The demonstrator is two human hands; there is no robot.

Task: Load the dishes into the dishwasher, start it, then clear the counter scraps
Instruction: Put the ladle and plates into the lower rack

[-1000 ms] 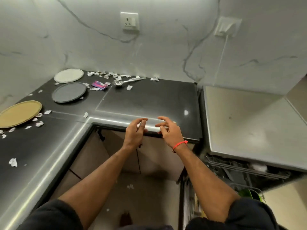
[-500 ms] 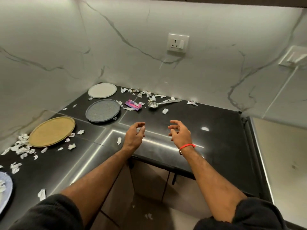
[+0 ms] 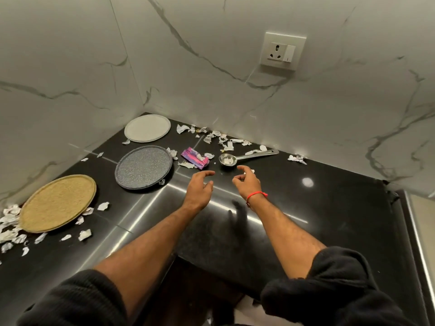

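Three round plates lie on the black counter (image 3: pixel 329 208): a white plate (image 3: pixel 147 127) in the back corner, a speckled grey plate (image 3: pixel 143 167) in front of it, and a tan plate (image 3: pixel 57 203) at the left. A steel measuring spoon (image 3: pixel 244 157) lies near the back wall. My left hand (image 3: pixel 199 186) hovers over the counter, empty, fingers curled apart, just right of the grey plate. My right hand (image 3: pixel 247 181), with a red thread at the wrist, hovers empty just in front of the spoon's bowl. The dishwasher is out of view.
Torn white paper scraps (image 3: pixel 219 137) litter the back edge, and more scraps (image 3: pixel 11 229) lie around the tan plate. A pink-purple wrapper (image 3: pixel 195 158) sits between the grey plate and the spoon. A wall socket (image 3: pixel 282 50) is above. A pale appliance top edge (image 3: pixel 421 231) borders the right.
My view has turned left and away from the open dishwasher toward the counter corner. Both hands have moved forward from the counter's front edge to near the spoon and grey plate.
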